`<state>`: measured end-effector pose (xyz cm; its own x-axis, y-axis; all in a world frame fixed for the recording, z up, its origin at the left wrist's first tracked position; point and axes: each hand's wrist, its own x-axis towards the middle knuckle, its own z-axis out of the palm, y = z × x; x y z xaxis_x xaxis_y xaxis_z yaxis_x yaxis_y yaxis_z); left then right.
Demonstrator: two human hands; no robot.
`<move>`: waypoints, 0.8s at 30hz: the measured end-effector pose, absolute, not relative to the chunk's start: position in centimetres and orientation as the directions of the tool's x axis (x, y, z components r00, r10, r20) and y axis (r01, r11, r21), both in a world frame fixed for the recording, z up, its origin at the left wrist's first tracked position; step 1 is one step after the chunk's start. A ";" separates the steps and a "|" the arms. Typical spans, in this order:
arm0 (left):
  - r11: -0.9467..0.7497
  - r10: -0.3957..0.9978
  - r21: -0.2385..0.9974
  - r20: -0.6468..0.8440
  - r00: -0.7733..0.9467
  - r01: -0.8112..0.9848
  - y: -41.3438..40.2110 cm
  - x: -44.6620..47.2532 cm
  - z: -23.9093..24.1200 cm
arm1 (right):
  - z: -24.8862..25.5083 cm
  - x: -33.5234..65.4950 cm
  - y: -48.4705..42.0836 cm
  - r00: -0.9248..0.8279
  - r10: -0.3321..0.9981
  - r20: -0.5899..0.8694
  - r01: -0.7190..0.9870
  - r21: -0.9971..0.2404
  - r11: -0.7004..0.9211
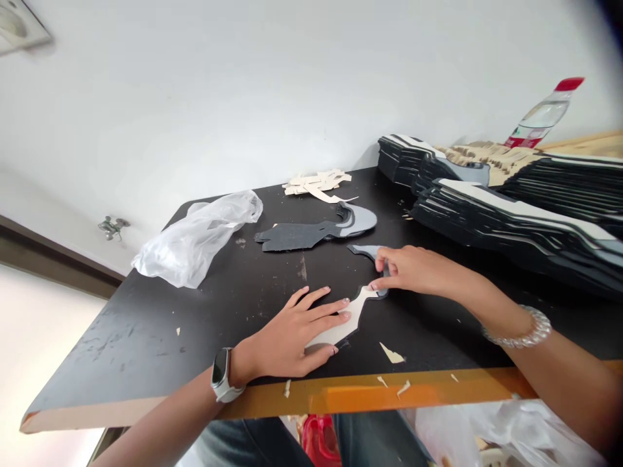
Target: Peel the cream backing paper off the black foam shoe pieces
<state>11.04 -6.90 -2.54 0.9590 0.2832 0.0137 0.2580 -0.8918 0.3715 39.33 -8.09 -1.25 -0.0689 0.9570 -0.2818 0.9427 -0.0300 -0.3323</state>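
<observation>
Foam shoe cutout [344,321], flat under left hand [289,334], pinched by right hand [413,271]

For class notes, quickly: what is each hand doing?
Left hand: open, pressed flat on the cream cutout.
Right hand: closed, pinching the grey cutout.

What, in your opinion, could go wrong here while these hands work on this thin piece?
The narrow middle of the layered cream-and-black cutout could crease or tear if the left hand and right hand pull apart. The tall black stacks beside them look slanted and might slide onto the work.
</observation>
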 end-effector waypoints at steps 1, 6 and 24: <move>-0.886 0.290 0.382 0.010 0.957 0.264 -6.9 11.1 -2.5 | -1.2 39.6 -8.0 -0.029 0.961 -0.275 0.961 -0.272 -0.049; -0.847 0.327 0.452 0.028 0.945 0.280 -6.6 11.0 -2.5 | -0.7 39.7 -7.9 -0.034 0.999 0.001 0.985 -0.171 0.034; -0.893 0.412 0.319 0.294 0.862 0.318 -4.2 8.9 -4.3 | -1.2 32.1 -12.0 -0.350 0.937 0.002 0.806 -0.509 0.302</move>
